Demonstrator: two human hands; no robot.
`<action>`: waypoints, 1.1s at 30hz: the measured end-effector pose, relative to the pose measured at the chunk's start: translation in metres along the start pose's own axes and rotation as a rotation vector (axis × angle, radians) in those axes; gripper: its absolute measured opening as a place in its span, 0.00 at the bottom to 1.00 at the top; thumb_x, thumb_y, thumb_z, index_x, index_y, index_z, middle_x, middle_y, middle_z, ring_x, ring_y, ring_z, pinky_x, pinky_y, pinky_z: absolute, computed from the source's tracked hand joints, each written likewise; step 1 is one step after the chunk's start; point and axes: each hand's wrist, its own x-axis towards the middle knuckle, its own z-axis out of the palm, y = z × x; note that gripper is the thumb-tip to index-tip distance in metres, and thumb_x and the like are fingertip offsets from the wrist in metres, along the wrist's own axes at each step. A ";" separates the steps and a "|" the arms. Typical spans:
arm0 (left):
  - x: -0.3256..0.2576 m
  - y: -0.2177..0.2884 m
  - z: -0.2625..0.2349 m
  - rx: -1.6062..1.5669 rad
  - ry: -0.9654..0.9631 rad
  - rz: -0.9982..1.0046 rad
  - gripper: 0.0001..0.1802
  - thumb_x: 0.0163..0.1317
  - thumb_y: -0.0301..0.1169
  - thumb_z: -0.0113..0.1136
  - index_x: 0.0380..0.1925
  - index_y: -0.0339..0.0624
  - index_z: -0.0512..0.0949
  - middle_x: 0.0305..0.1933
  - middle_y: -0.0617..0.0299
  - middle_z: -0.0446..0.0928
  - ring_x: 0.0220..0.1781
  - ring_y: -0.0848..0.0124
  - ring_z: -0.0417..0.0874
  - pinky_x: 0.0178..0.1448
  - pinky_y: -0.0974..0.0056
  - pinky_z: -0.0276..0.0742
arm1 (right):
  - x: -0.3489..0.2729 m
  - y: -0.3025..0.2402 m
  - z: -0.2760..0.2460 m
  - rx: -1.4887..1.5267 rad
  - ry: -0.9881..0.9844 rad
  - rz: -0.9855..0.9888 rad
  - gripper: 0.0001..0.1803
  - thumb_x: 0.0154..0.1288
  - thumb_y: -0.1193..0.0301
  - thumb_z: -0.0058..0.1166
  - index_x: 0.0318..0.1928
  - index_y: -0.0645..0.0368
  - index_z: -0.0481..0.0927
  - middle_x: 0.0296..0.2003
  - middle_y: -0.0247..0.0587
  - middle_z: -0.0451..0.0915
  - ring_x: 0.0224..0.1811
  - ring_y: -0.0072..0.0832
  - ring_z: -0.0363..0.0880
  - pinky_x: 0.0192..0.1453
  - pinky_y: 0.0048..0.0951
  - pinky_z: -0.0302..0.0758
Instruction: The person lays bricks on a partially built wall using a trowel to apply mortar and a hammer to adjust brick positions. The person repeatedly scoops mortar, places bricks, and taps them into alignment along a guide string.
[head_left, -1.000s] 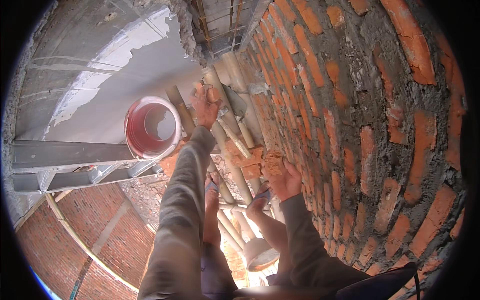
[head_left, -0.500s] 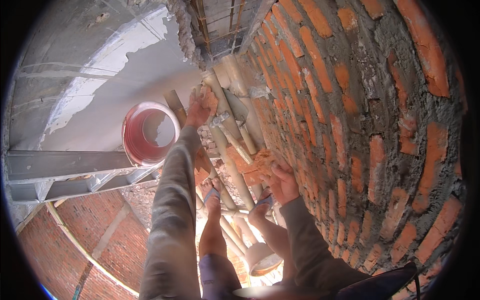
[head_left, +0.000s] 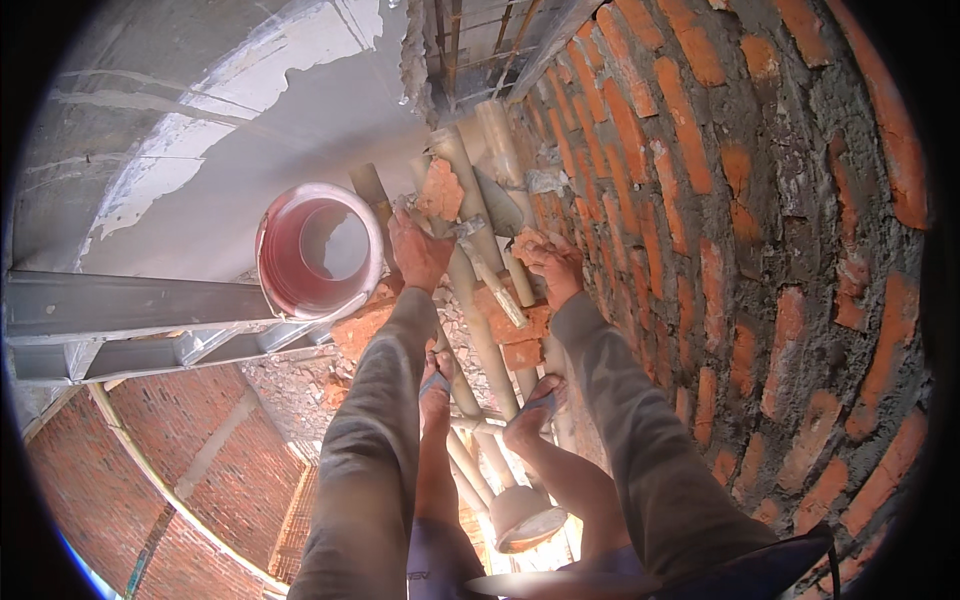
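Observation:
My right hand point(head_left: 556, 268) is closed on a broken brick piece point(head_left: 526, 244), close to the brick wall on the right. My left hand point(head_left: 418, 252) hovers over the bamboo poles with its fingers partly spread. Just beyond it, another broken brick piece point(head_left: 440, 192) lies on the poles, apart from the palm. Between my hands rests a hammer point(head_left: 500, 293), its metal head beside my left hand and its wooden handle slanting toward me. Several orange bricks point(head_left: 522, 354) lie on the poles below the hammer.
A pink-red bucket point(head_left: 318, 252) with grey content stands left of my left hand, by a metal ladder point(head_left: 140, 305). The rough brick wall point(head_left: 760, 300) rises on the right. My sandalled feet point(head_left: 535, 408) stand on bamboo poles point(head_left: 487, 345), with rubble below. A round container point(head_left: 525, 520) hangs lower down.
My left hand has let go of the brick piece on the poles and drawn back toward me. My right hand has moved forward and now grips a brick piece.

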 end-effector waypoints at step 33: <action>-0.033 0.097 -0.090 -1.675 -0.321 -0.460 0.34 0.62 0.26 0.70 0.67 0.38 0.66 0.59 0.54 0.78 0.56 0.64 0.84 0.59 0.59 0.85 | -0.064 -0.091 0.078 -0.321 -0.464 -0.275 0.35 0.65 0.65 0.70 0.69 0.66 0.74 0.54 0.50 0.84 0.55 0.32 0.85 0.58 0.34 0.82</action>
